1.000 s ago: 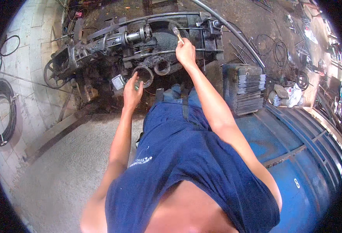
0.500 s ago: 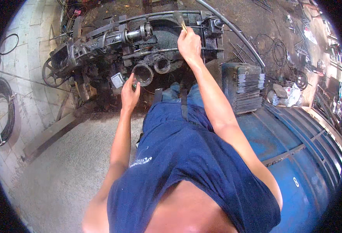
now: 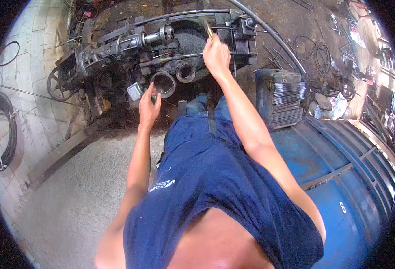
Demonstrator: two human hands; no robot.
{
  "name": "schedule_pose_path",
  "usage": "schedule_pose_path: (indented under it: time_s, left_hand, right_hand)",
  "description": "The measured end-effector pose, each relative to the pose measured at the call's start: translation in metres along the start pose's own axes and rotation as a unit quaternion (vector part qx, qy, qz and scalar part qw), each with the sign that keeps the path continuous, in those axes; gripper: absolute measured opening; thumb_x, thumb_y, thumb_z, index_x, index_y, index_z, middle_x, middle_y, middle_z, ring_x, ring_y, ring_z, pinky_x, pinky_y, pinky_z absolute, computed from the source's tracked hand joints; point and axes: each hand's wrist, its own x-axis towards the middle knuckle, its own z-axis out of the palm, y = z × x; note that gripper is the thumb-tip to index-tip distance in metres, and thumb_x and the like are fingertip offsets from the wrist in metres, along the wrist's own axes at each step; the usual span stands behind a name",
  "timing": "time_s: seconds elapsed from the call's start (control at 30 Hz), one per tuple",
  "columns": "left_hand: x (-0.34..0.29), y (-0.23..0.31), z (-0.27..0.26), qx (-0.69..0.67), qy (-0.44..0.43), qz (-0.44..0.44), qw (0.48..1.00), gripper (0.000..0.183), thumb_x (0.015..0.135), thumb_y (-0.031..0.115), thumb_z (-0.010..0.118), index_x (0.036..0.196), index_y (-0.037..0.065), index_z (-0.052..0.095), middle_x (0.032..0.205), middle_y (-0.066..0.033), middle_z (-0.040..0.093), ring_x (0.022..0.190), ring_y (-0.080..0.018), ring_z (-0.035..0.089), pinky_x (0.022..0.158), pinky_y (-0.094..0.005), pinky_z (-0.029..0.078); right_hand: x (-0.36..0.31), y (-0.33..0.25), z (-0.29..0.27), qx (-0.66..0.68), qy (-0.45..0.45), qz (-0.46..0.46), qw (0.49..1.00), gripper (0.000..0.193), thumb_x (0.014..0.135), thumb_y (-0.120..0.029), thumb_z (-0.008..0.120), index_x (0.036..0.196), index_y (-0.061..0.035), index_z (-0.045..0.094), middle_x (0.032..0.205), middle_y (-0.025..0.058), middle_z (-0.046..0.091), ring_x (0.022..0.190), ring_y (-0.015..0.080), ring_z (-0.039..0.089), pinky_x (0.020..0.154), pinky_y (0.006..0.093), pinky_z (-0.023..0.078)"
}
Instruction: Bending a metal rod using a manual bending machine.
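Observation:
In my right hand (image 3: 217,54), closed and raised over the machine, is a brush (image 3: 210,34) with a yellowish handle end and blurred grey bristles pointing away from me. Its tip is over the dark, grimy bed of the machine (image 3: 192,42). My left hand (image 3: 149,106) is lower and to the left, at the edge of a round, rusty pipe-like ring (image 3: 164,84). Its fingers curl around something with a greenish bit between thumb and finger, too small to name. A pale square metal piece (image 3: 135,92) sits just left of those fingers.
A smaller round opening (image 3: 186,73) lies right of the ring. A handwheel (image 3: 59,84) is at the machine's left end. A stack of metal plates (image 3: 288,99) stands on a blue metal sheet (image 3: 336,179) at right. Coiled hose (image 3: 2,134) lies far left; a long pipe (image 3: 273,36) crosses behind.
My right hand with the brush has shifted slightly left and away from me. My left hand stays by the ring. The whole view has moved a little.

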Motion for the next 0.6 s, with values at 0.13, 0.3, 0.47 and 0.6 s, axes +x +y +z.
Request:
schedule_pose_path:
  time_s: [0.13, 0.3, 0.47, 0.6]
  left_hand:
    - [0.007, 0.009, -0.002, 0.001, -0.008, -0.013, 1.000, 0.052, 0.087, 0.010, 0.067, 0.136, 0.001, 0.051, 0.106, -0.0180, 0.067, 0.094, -0.0300, 0.065, 0.085, -0.0393, 0.051]
    - [0.001, 0.000, -0.005, 0.005, 0.007, 0.001, 1.000, 0.053, 0.087, 0.012, 0.067, 0.137, 0.002, 0.051, 0.108, -0.0182, 0.066, 0.094, -0.0292, 0.065, 0.084, -0.0395, 0.051]
    - [-0.001, 0.003, -0.002, 0.009, -0.008, -0.006, 1.000, 0.055, 0.087, 0.010, 0.068, 0.139, 0.004, 0.049, 0.107, -0.0142, 0.069, 0.090, -0.0260, 0.067, 0.079, -0.0381, 0.052]
    - [0.002, 0.007, -0.002, 0.000, -0.014, -0.012, 1.000, 0.053, 0.087, 0.013, 0.067, 0.137, 0.002, 0.051, 0.106, -0.0190, 0.066, 0.095, -0.0309, 0.065, 0.086, -0.0404, 0.050]
  right_hand:
    - [0.009, 0.017, 0.015, -0.049, -0.027, -0.011, 0.998, 0.022, 0.091, -0.014, 0.050, 0.103, 0.0019, 0.058, 0.081, 0.0284, 0.066, 0.077, 0.0477, 0.066, 0.071, 0.0575, 0.051]
    - [-0.035, 0.045, 0.022, -0.078, -0.105, -0.019, 0.991, 0.027, 0.093, -0.017, 0.052, 0.113, -0.0022, 0.059, 0.078, 0.0280, 0.066, 0.076, 0.0470, 0.066, 0.071, 0.0577, 0.051]
    - [-0.002, 0.016, 0.009, -0.030, 0.000, -0.040, 0.999, 0.029, 0.093, -0.014, 0.049, 0.117, 0.0002, 0.055, 0.081, 0.0263, 0.066, 0.077, 0.0463, 0.066, 0.069, 0.0560, 0.052]
    - [0.003, 0.029, 0.018, -0.058, -0.031, -0.031, 0.997, 0.029, 0.089, -0.012, 0.053, 0.115, -0.0010, 0.056, 0.082, 0.0276, 0.067, 0.078, 0.0453, 0.067, 0.070, 0.0569, 0.052]
